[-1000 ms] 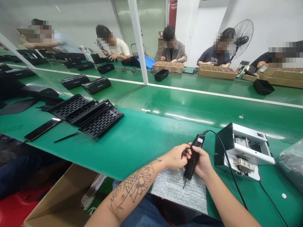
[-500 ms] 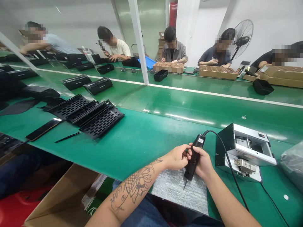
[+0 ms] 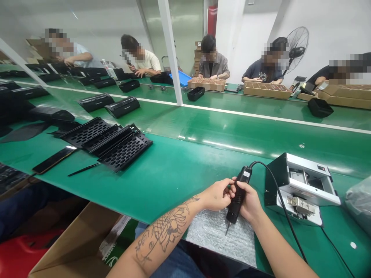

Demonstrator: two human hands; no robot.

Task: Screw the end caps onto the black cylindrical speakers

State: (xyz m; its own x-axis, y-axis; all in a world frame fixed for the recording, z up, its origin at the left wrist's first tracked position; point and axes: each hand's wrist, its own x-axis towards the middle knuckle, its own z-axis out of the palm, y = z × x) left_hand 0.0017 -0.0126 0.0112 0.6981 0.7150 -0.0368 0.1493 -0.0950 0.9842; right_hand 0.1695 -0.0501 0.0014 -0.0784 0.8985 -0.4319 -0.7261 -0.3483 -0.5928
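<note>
My right hand (image 3: pixel 251 200) is wrapped round a black corded electric screwdriver (image 3: pixel 238 197), which tilts with its thin bit pointing down over a silvery foam sheet (image 3: pixel 223 239). My left hand (image 3: pixel 218 194) is closed, its curled fingers pressed against the screwdriver's upper side near my right fingertips. What lies inside the left fingers is partly hidden. To the right of my hands stands a white and black machine (image 3: pixel 301 189), perhaps a screw feeder, with the screwdriver's cable passing in front of it.
Black perforated panels (image 3: pixel 124 150), a phone (image 3: pixel 54 159) and a thin black tool (image 3: pixel 83 169) lie at left. Black housings (image 3: pixel 123 107) stand on the green belt (image 3: pixel 214 123) beyond. A clear plastic bag (image 3: pixel 359 199) sits at right. Several people work across the line.
My hands and the screwdriver keep the same pose. The view has shifted slightly. Across the line, the person at far left has moved their head and arm to the right.
</note>
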